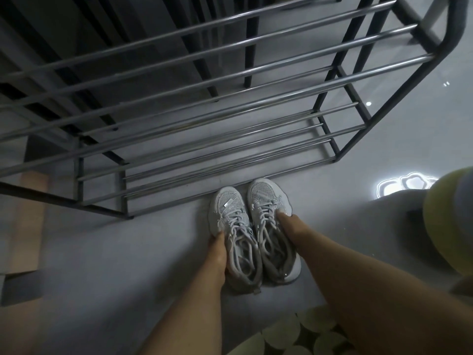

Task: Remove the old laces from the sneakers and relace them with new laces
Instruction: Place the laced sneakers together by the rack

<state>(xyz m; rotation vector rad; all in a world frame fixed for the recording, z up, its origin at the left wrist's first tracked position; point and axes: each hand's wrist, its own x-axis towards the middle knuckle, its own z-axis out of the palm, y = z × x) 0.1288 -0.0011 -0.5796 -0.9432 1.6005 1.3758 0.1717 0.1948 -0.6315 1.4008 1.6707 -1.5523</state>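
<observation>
- Pair of grey-white sneakers (253,231) on grey floor (128,265), side by side and touching, toes pointing at the rack, heels toward the person.
- Old laces (243,226) still threaded on both shoes, loose ends piled over the tongues.
- Left hand (217,254) on outer side of the left sneaker (230,216), around mid-shoe; thumb lies against the upper. Rest of fingers hidden, so a real grip can't be confirmed.
- Right hand (289,224) on outer side of the right sneaker (268,201), fingertips near the forefoot eyelets, touching the upper; curl of fingers not clear.
- Both shoes sit between the two hands.
- Metal shoe rack (204,103) just beyond the toes.
- Patterned mat (302,334) at bottom edge.
</observation>
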